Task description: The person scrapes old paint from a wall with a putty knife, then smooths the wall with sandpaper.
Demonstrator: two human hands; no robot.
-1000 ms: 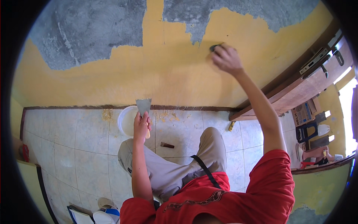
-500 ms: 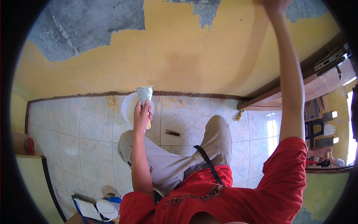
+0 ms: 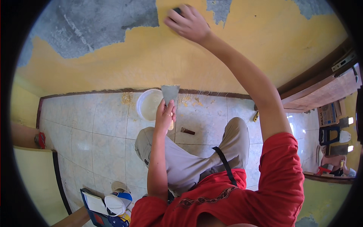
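My left hand [image 3: 165, 115] is closed round the pale handle of a putty knife [image 3: 170, 94], its wide grey blade pointing at the wall. Beside that hand a round white bucket [image 3: 140, 109] with pale contents stands on the floor. My right arm reaches up across the yellow wall [image 3: 113, 72], and my right hand [image 3: 191, 25] is slightly blurred there. Its fingers curl round a small dark object [image 3: 177, 11], mostly hidden, whose kind I cannot make out. Bare grey patches [image 3: 94, 26] show where the paint is gone, one just left of that hand.
Paint flakes [image 3: 127, 98] lie along the wall's foot. A short brown tool [image 3: 188, 131] rests on the tiles before my legs, and a yellow-handled tool [image 3: 256, 116] near the wooden door [image 3: 321, 96]. Containers [image 3: 115, 204] stand at the lower left.
My right hand has swept left along the wall from the upper right, bringing the dark object into view. The view has shifted a little; my left hand keeps hold of the putty knife.
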